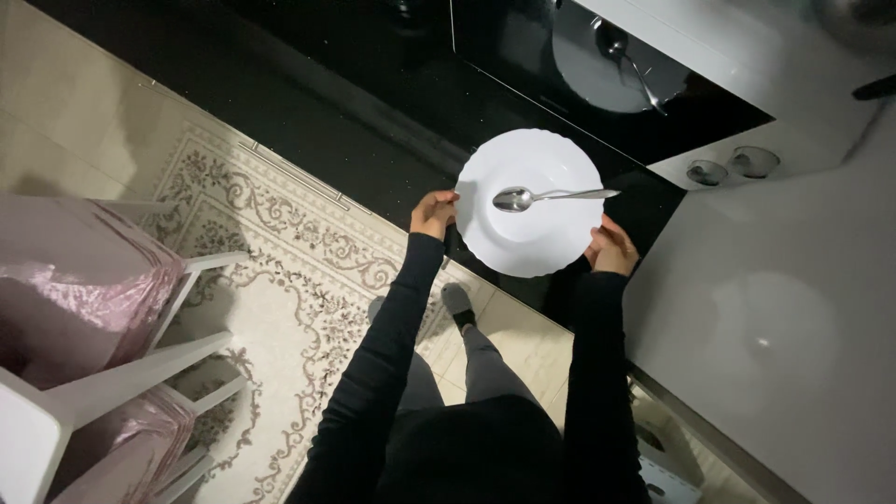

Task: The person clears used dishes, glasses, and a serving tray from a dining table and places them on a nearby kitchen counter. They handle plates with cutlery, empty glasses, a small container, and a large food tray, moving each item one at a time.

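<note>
Both hands on one white plate (532,233), centre of frame, slightly right. Plate is deep, scalloped rim, held roughly level over the edge of a black counter (373,140).

Left hand (434,213) grips the rim on the plate's left side, fingers curled closed over the edge. Right hand (611,248) grips the rim at lower right, fingers wrapped narrow on the edge, thumb on top. Both sleeves black, long.

Spoon (541,197) lies in the plate's well, bowl to the left, handle running right to the rim. Touches the plate only, neither hand on it.

Upper right of frame: glossy black hob (523,47) reflecting the plate and spoon. Just right of it, two knobs (731,166) on a white panel. Right side of frame: white surface (784,327), faint light spot on it.

Below the plate: person's legs in grey, one foot in a dark sock (457,303) on pale floor tile. Left of that, patterned cream rug (280,280). Far left of frame: white chairs (112,373) with pinkish shiny seat covers, well apart from the hands.
</note>
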